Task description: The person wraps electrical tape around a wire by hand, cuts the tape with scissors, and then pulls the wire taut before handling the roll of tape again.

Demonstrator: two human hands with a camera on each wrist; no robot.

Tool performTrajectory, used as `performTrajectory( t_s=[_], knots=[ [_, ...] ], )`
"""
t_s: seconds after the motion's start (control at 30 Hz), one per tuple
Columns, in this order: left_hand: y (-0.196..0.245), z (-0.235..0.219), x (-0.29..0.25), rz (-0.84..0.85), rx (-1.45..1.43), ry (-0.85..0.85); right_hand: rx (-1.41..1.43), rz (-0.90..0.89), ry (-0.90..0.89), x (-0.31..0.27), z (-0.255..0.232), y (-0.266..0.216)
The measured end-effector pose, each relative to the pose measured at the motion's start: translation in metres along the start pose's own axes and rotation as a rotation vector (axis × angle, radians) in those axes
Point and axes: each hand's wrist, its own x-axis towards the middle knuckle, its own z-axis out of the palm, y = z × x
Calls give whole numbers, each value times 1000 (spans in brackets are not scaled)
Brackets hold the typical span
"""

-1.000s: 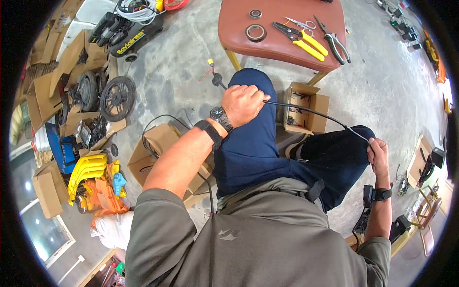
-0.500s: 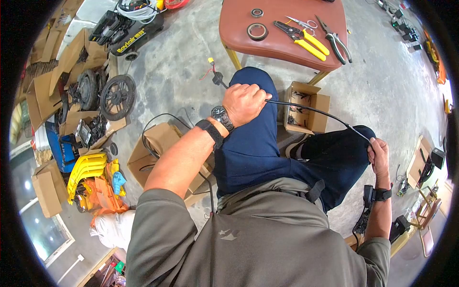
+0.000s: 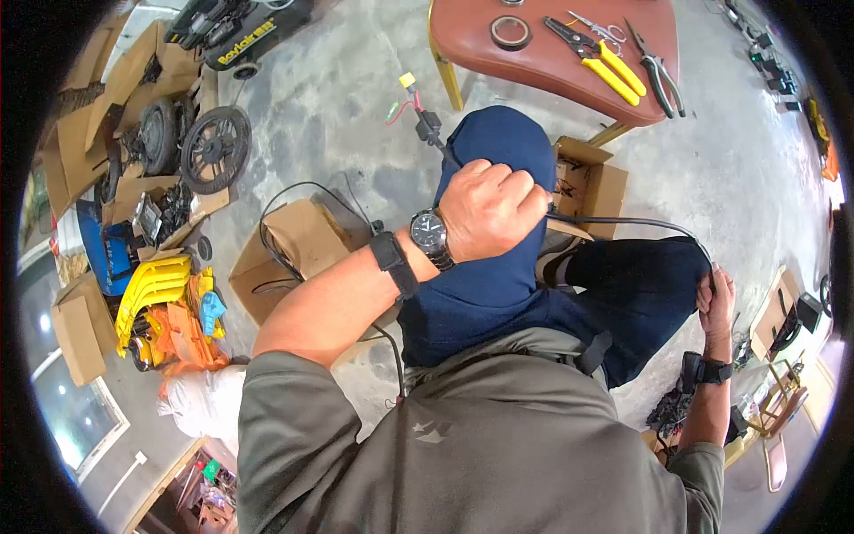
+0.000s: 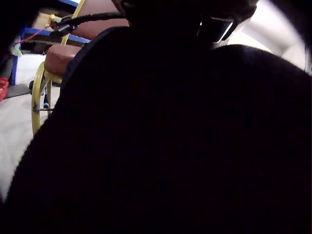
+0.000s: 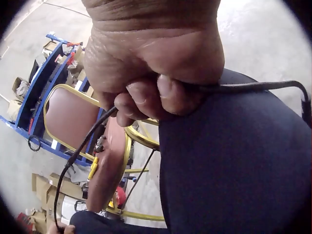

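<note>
A black cable (image 3: 623,219) runs across the lap between the two hands. My left hand (image 3: 494,209) grips it in a fist above the left knee. Past that fist the cable leads to a small black block (image 3: 428,123), a yellow connector (image 3: 407,80) and thin red and green wires. Beside the right knee my right hand (image 3: 715,304) holds the cable; in the right wrist view its curled fingers (image 5: 139,92) wrap round it, and the cable comes out on both sides. Dark trousers fill most of the left wrist view, hiding the left fingers.
Ahead is a brown padded chair (image 3: 534,80) bearing yellow-handled wire strippers (image 3: 614,76), pliers (image 3: 658,80), scissors and a tape roll (image 3: 511,33). Open cardboard boxes (image 3: 605,191) stand by the legs. A wheel (image 3: 216,149) and yellow plastic parts (image 3: 151,289) lie left.
The head view has shifted, with the chair now higher and further right. My left hand has come back toward the body with the cable; the right hand sits slightly lower, still holding it.
</note>
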Motion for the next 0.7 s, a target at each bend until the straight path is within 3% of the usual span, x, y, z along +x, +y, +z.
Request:
performTrajectory(
  t_s=[0.7],
  knots=[
    [9, -9, -1, -31, -142, 117, 23, 70, -9, 12, -5, -6]
  ],
)
